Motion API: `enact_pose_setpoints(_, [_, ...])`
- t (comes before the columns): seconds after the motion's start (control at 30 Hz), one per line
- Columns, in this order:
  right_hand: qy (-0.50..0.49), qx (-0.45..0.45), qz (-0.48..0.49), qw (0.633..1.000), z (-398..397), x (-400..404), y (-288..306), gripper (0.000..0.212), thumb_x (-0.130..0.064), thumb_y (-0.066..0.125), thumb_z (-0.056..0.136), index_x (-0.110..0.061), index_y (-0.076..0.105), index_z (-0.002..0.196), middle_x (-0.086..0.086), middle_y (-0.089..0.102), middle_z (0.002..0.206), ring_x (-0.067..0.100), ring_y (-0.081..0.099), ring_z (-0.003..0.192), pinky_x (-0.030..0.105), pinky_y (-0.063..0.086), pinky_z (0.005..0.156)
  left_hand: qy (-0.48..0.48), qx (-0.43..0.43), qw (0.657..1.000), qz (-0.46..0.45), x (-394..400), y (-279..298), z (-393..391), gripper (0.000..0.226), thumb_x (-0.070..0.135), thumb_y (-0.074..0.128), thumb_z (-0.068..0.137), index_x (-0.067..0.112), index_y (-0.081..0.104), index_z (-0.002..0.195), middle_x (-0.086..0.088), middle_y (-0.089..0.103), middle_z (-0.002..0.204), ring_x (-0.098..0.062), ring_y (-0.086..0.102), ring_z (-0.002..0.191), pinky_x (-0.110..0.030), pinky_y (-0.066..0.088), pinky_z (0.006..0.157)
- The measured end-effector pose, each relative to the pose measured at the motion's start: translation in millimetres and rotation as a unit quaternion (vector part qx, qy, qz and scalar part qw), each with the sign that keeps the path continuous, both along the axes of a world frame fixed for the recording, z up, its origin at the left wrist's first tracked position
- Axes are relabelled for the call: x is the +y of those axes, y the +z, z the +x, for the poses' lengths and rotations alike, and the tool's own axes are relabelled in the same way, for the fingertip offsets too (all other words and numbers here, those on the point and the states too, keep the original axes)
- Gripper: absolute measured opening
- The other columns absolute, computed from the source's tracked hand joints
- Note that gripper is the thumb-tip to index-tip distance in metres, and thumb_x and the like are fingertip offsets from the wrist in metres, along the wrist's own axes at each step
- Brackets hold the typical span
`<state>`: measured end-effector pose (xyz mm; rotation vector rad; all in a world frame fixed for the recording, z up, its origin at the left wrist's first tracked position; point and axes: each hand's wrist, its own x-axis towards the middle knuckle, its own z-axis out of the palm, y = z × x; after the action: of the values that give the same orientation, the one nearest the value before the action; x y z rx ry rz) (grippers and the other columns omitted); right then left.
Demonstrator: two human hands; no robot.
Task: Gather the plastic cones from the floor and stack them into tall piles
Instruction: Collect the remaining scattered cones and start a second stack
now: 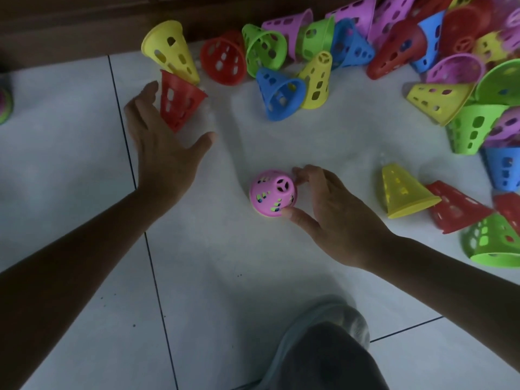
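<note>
Stack (273, 192): upright on white tile floor (84, 142), centre, pink cone on top, other colours visible through holes. Your right hand (329, 209) steadies it, thumb and fingertips pinching upper rim. Your left hand (163, 144): fingers spread apart, holding nothing, just beside red cone (180, 99) lying on side. Close fingers round red cone wall, turn wide mouth downward, lower straight over pink top. Keep right-hand hold until cone seats. Loose cones: heaped far right.

Perforated plastic cones (180, 102), glossy tiles (70, 170)
</note>
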<state>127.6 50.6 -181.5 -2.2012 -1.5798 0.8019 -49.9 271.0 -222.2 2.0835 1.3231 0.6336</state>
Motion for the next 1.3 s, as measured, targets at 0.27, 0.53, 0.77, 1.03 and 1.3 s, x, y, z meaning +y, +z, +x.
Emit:
enact_pose_setpoints(0.27, [0.004, 0.011, 0.063, 0.998, 26, 12, 16, 0.074, -0.063, 0.051, 0.091, -0.011, 0.039, 0.142, 0.005, 0.044, 0.147, 0.014, 0.037, 0.14, 0.013, 0.026, 0.11, 0.053, -0.024, 0.996, -0.067, 20, 2, 6, 0.068, 0.034, 0.079, 0.083, 0.018, 0.042, 0.138, 0.011, 0.063, 0.106, -0.016, 0.063, 0.105, -0.034, 0.053, 0.096])
enact_pose_setpoints(0.53, [-0.011, -0.075, 0.181, 0.981, 60, 55, 32, 0.068, -0.056, 0.047, 0.098, -0.003, 0.043, 0.139, 0.014, 0.049, 0.14, 0.023, 0.043, 0.131, 0.008, 0.026, 0.107, 0.051, -0.004, 0.996, -0.072, 11, 25, 0, 0.04, 0.037, 0.075, 0.09, 0.016, 0.062, 0.122, 0.009, 0.069, 0.107, -0.003, 0.064, 0.087, 0.001, 0.04, 0.068])
enact_pose_setpoints(0.77, [0.016, -0.148, 0.117, 0.982, 82, 92, 33, 0.067, -0.059, 0.046, 0.099, -0.027, 0.032, 0.156, 0.009, 0.021, 0.163, 0.033, 0.015, 0.152, 0.049, 0.033, 0.114, 0.008, -0.107, 0.983, -0.147, -36, 67, -12, 0.038, 0.032, 0.08, 0.086, 0.02, 0.067, 0.12, 0.013, 0.073, 0.103, -0.006, 0.071, 0.092, -0.017, 0.055, 0.083])
enact_pose_setpoints(1.03, [0.039, -0.199, 0.158, 0.966, 98, 103, 16, 0.045, -0.042, 0.055, 0.099, -0.014, 0.063, 0.133, 0.016, 0.051, 0.141, 0.039, 0.048, 0.128, 0.043, 0.042, 0.105, -0.053, -0.194, 0.961, -0.187, -69, 111, -19, 0.048, 0.031, 0.086, 0.075, 0.025, 0.07, 0.12, 0.005, 0.072, 0.113, -0.021, 0.069, 0.101, -0.033, 0.058, 0.088])
enact_pose_setpoints(1.3, [0.023, -0.163, 0.109, 0.98, 102, 117, 7, 0.037, -0.021, 0.073, 0.09, -0.011, 0.064, 0.125, 0.016, 0.046, 0.14, 0.036, 0.047, 0.129, 0.039, 0.041, 0.109, -0.082, -0.156, 0.965, -0.196, -75, 115, -3, 0.04, 0.041, 0.088, 0.072, 0.035, 0.074, 0.109, 0.013, 0.062, 0.105, -0.008, 0.063, 0.096, -0.015, 0.052, 0.081])
